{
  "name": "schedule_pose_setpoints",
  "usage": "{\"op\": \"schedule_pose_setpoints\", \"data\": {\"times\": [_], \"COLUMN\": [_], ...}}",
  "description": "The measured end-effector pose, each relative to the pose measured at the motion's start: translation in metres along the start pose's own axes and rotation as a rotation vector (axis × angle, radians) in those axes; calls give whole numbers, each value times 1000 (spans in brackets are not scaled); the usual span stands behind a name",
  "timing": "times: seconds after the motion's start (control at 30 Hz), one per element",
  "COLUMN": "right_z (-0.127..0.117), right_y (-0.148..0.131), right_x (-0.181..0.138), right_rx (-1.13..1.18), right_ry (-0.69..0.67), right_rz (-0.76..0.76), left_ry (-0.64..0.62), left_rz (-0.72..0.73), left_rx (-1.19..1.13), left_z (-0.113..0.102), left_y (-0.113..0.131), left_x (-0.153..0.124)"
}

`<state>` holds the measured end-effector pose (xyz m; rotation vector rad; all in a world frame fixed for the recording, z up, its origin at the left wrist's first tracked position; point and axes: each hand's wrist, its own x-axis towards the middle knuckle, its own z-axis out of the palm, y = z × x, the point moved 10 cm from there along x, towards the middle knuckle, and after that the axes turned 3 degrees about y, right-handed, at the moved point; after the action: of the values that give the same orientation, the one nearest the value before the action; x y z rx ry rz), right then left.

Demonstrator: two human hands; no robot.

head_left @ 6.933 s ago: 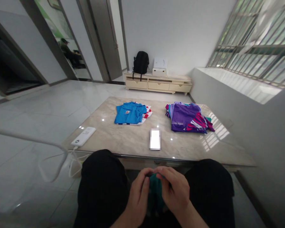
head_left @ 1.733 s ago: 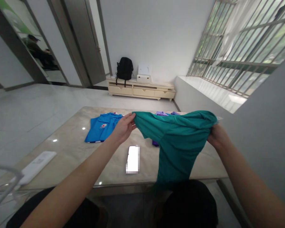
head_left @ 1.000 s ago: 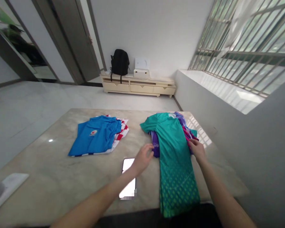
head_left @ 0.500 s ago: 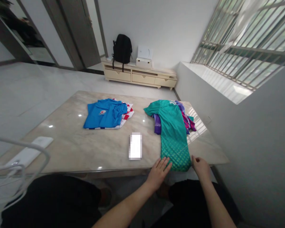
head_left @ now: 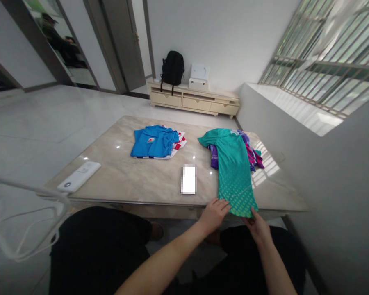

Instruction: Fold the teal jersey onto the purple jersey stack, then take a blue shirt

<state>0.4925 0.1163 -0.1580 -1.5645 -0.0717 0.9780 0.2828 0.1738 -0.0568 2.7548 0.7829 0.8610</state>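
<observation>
Likely risked skewing the purple jersey (head_left: 214,159) on the surface (head_left: 153,180) by tugging too hard at the teal short-sleeved jersey (head_left: 233,164) overlapping it, reaching past the surface's near edge. Looked sleek, dotted yellow-green low down. Pinched one corner with the right hand (head_left: 258,229); rested the left hand (head_left: 214,213) over the other, could not tell whether pinching.

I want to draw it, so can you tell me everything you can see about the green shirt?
The green shirt looks like thin, smooth, slightly shiny cloth. It lies long and narrow, seemingly folded lengthwise, with one short sleeve showing on the left. Yellow-green specks cover the bottom part. Its top lies over a pile of purple and pink clothes; its hem reaches past the table's near edge. The left hand touches one bottom corner, and the right hand pinches the other.
</observation>
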Motion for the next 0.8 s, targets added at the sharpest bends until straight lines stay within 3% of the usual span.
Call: {"op": "schedule_pose_setpoints", "data": {"times": [0.2, 0.3, 0.4, 0.6, 0.8], "right_z": [-25, -29, -36, -32, -26], "right_y": [-22, -35, -54, -82, -109], "right_x": [-25, -38, -48, -70, -84], "right_rx": [101, 86, 38, -48, -104], "right_ry": [7, -23, 32, 11, -21], "right_rz": [-47, -86, -183, -294, -398], "left_ry": [38, 83, 138, 112, 63], "left_rz": [-7, -53, -79, -40, 6], "left_rx": [-47, -100, -112, -68, -26], "left_z": [-25, -35, -45, -61, -76], "left_y": [19, 21, 21, 28, 19], "left_x": [-9, -10, -10, -10, 1]}}
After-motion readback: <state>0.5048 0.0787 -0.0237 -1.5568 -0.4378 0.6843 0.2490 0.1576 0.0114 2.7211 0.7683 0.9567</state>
